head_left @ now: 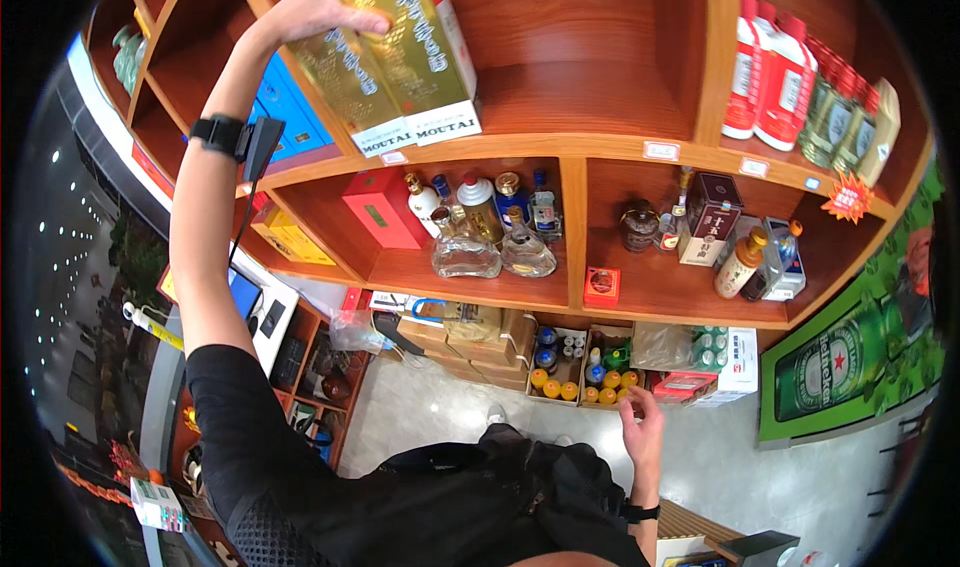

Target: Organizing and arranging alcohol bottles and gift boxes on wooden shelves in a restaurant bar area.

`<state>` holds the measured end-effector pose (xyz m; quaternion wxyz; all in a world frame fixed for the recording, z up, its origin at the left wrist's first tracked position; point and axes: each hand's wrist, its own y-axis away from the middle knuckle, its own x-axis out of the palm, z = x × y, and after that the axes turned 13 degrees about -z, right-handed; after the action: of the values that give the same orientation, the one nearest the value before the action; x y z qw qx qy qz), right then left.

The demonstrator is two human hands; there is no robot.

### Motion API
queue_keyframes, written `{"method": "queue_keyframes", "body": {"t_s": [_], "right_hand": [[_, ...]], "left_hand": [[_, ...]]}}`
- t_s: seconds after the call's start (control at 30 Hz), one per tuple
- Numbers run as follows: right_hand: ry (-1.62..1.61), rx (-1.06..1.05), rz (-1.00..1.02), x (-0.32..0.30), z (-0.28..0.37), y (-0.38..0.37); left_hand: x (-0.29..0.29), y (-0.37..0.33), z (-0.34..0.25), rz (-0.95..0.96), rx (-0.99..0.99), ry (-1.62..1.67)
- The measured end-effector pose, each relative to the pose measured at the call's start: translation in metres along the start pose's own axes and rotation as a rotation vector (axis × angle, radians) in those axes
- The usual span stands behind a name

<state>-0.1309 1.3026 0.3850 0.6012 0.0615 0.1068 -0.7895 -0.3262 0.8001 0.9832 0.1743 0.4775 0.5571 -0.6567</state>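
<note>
My left hand (322,7) reaches up to the top shelf, its thumb pressed over the upper front of a gold liquor box (418,42) with a white lower band. The other fingers go behind the box top, partly out of view. A second gold box (352,85) stands close against it on the left, and both sit at the shelf's front edge. Lower right, my right hand (641,427) hangs beside my body, fingers loosely bent and apart, with nothing in it.
Red-and-white bottle boxes (785,82) and green bottles (838,122) stand right on the top shelf; a blue box (290,112) is left. Below are clear glass bottles (467,257), a red box (383,210) and a dark carton (711,217). Bottle crates (560,367) sit on the floor.
</note>
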Motion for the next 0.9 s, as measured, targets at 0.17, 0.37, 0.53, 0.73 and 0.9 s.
{"method": "queue_keyframes", "body": {"t_s": [0.17, 0.37, 0.53, 0.73, 0.9], "right_hand": [[-0.044, -0.087, 0.055, 0.047, 0.026, -0.007], [-0.105, -0.763, 0.096, 0.108, 0.193, -0.061], [-0.023, -1.034, -0.107, 0.163, 0.324, -0.124], [0.242, -1.038, -0.066, 0.245, 0.418, -0.169], [0.004, -0.889, -0.045, 0.314, 0.435, -0.173]], "left_hand": [[0.007, -0.008, -0.024, 0.037, -0.105, 0.070], [0.007, 0.013, -0.010, 0.007, -0.029, 0.214], [0.012, 0.022, 0.017, -0.159, 0.157, 0.163], [0.054, 0.068, 0.062, -0.838, 0.456, -0.496], [0.156, 0.154, 0.103, -0.878, 0.228, -0.520]]}}
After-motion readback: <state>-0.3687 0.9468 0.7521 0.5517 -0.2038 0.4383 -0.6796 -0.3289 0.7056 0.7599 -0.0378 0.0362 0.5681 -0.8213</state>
